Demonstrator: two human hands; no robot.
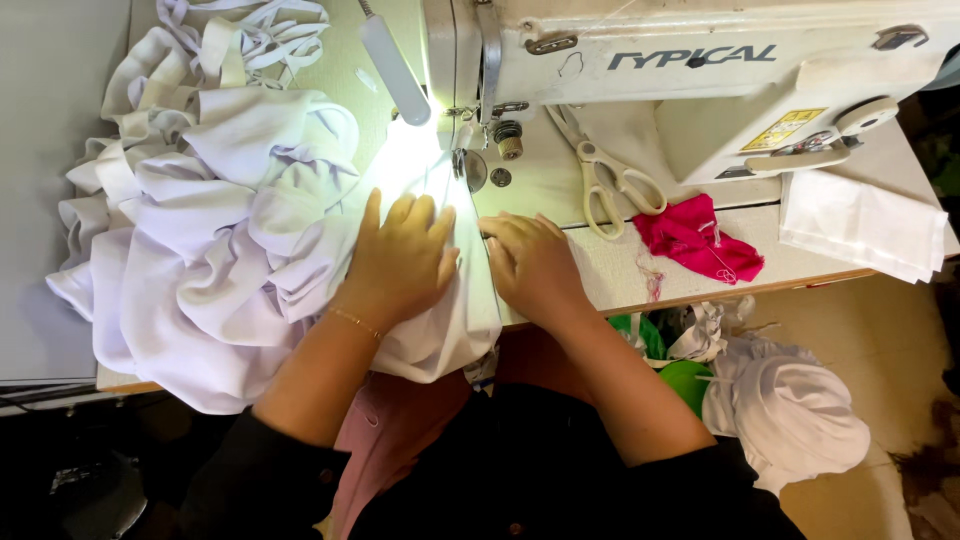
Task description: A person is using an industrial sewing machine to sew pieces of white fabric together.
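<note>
Both palms lie flat on the white fabric (250, 240). The left hand (400, 262) has its fingers slightly spread; the right hand (532, 265) keeps its fingers together. Scissors (605, 180) lie just beyond the right fingertips.

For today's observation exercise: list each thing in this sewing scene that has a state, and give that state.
Left hand: flat on white fabric.
Right hand: flat at the fabric's edge.
White fabric: bunched, heaped left.
Machine lamp: lit.
Scissors: closed, lying on the machine bed.
Pink scrap: crumpled.
</note>
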